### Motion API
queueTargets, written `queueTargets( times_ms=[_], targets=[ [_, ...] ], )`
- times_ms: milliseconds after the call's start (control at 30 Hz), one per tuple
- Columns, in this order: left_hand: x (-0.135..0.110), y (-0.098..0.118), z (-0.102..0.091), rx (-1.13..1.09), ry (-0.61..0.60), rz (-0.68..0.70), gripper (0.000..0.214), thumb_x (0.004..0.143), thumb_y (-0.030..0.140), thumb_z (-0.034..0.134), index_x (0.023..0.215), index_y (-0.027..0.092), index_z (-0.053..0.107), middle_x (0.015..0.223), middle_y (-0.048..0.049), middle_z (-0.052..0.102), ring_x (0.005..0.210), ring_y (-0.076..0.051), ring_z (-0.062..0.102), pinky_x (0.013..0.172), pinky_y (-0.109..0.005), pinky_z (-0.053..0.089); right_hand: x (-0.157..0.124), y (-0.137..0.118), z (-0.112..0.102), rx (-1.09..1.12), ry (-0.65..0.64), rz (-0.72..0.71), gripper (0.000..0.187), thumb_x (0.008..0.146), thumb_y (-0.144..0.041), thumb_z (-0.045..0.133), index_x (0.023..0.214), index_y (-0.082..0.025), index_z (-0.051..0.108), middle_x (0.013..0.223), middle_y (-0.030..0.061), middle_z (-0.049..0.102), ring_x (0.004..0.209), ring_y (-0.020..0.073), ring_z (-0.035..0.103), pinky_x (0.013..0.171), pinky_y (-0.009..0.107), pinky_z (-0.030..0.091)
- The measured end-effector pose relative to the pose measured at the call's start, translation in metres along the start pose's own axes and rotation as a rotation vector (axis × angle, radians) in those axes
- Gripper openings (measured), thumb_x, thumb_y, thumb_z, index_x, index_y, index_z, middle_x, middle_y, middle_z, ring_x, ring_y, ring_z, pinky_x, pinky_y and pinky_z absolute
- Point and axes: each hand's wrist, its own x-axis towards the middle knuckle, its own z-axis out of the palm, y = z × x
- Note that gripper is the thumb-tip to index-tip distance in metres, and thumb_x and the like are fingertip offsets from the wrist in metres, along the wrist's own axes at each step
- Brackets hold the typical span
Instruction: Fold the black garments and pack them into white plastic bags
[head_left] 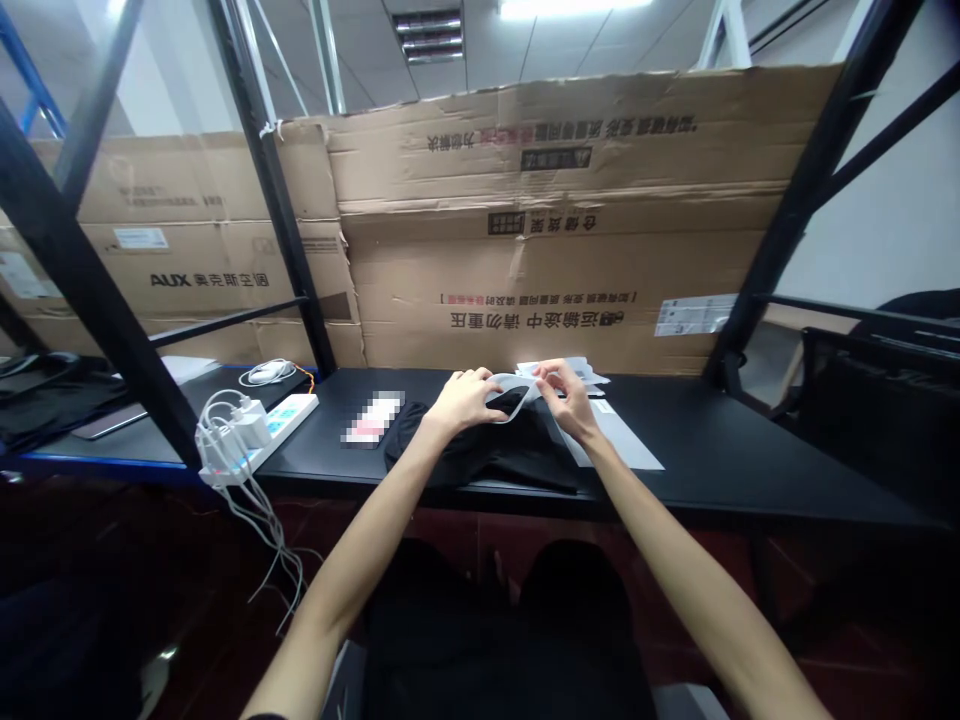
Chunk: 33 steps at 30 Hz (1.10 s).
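Observation:
A thin, pale white strip [516, 383], bowed into a curve, is held up over the black shelf. My left hand [466, 402] grips its left end between thumb and fingers. At the other end my right hand [568, 398] pinches it with closed fingertips. Whether the strip is paper, plastic or fabric I cannot tell. Directly under both hands lies a crumpled black cloth [495, 455], reaching the shelf's front edge. White sheets [626, 440] lie beside and behind my right hand, partly hidden by it.
Left of the cloth lies a blurred-out flat item [375, 418]. A white power strip [289, 420] with plugs and hanging cables [259, 510] sits by the black post [274, 190]. Cardboard [540, 260] walls off the back. The black shelf [735, 440] extends to the right.

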Motion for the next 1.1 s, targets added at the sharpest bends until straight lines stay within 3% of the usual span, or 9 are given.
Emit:
queueTargets(
  times_ms=[167, 267, 367, 533, 633, 767, 967, 1100],
  targets=[
    [-0.009, 0.027, 0.015, 0.066, -0.057, -0.112, 0.035, 0.088, 0.04, 0.086, 0.119, 0.025, 0.082, 0.123, -0.0123, 0.079, 0.111, -0.033, 0.074, 0.103, -0.046, 0.053, -0.002, 0.002, 0.001, -0.026, -0.021, -0.057, 0.022, 0.1, -0.05, 0.067, 0.1, -0.028, 0.062, 0.11, 0.0055, 0.068, 0.074, 0.0203, 0.055, 0.078, 0.039, 0.052],
    [-0.012, 0.033, 0.013, 0.05, -0.064, -0.164, 0.029, 0.095, 0.03, 0.077, 0.123, 0.024, 0.081, 0.124, -0.01, 0.079, 0.112, -0.03, 0.074, 0.104, -0.043, 0.052, -0.004, 0.004, -0.001, -0.02, -0.02, -0.13, 0.024, 0.101, -0.05, 0.066, 0.097, -0.027, 0.061, 0.109, 0.0055, 0.066, 0.076, 0.0197, 0.055, 0.074, 0.037, 0.051],
    [-0.014, 0.031, 0.006, 0.036, -0.034, -0.157, 0.028, 0.095, 0.022, 0.074, 0.122, 0.023, 0.081, 0.122, -0.0082, 0.08, 0.111, -0.028, 0.075, 0.101, -0.041, 0.054, -0.004, 0.007, -0.005, -0.035, 0.023, -0.152, 0.031, 0.103, -0.055, 0.061, 0.091, -0.026, 0.063, 0.106, 0.0069, 0.066, 0.087, 0.0232, 0.059, 0.081, 0.039, 0.052],
    [-0.017, 0.02, -0.001, 0.051, 0.152, -0.059, 0.031, 0.093, 0.007, 0.069, 0.117, 0.022, 0.083, 0.129, -0.0085, 0.08, 0.116, -0.027, 0.073, 0.105, -0.04, 0.055, 0.007, 0.015, -0.012, 0.041, 0.224, 0.187, 0.041, 0.1, -0.064, 0.059, 0.091, -0.025, 0.065, 0.105, 0.0075, 0.069, 0.103, 0.0257, 0.062, 0.099, 0.04, 0.054],
    [-0.019, 0.017, 0.0, 0.055, 0.272, 0.011, 0.034, 0.093, 0.002, 0.066, 0.115, 0.021, 0.083, 0.133, -0.0083, 0.08, 0.121, -0.027, 0.073, 0.111, -0.042, 0.054, 0.012, 0.014, -0.012, 0.149, 0.041, 0.409, 0.047, 0.1, -0.066, 0.058, 0.104, -0.022, 0.072, 0.108, 0.0105, 0.076, 0.1, 0.0262, 0.068, 0.086, 0.039, 0.06],
    [-0.02, 0.014, 0.001, 0.05, 0.327, 0.092, 0.036, 0.097, 0.0, 0.06, 0.111, 0.022, 0.084, 0.136, -0.0077, 0.079, 0.129, -0.027, 0.07, 0.118, -0.045, 0.051, 0.007, 0.006, -0.008, 0.289, -0.253, 0.67, 0.049, 0.102, -0.062, 0.061, 0.109, -0.017, 0.079, 0.096, 0.0135, 0.081, 0.078, 0.0252, 0.07, 0.064, 0.036, 0.059],
    [-0.022, 0.005, 0.008, 0.073, 0.299, 0.179, 0.046, 0.09, -0.001, 0.06, 0.125, 0.02, 0.081, 0.161, -0.0102, 0.063, 0.142, -0.031, 0.061, 0.124, -0.052, 0.046, 0.002, 0.004, -0.003, 0.406, -0.299, 0.715, 0.03, 0.102, -0.04, 0.065, 0.114, -0.016, 0.081, 0.114, 0.0127, 0.084, 0.09, 0.0243, 0.075, 0.086, 0.037, 0.062],
    [-0.022, 0.001, 0.013, 0.088, 0.292, 0.152, 0.039, 0.087, 0.0, 0.063, 0.115, 0.019, 0.084, 0.161, -0.0103, 0.064, 0.142, -0.033, 0.06, 0.123, -0.054, 0.047, 0.002, 0.007, 0.0, 0.45, -0.294, 0.671, 0.029, 0.099, -0.04, 0.069, 0.114, -0.019, 0.082, 0.115, 0.012, 0.084, 0.103, 0.0278, 0.078, 0.096, 0.039, 0.062]
  ],
)
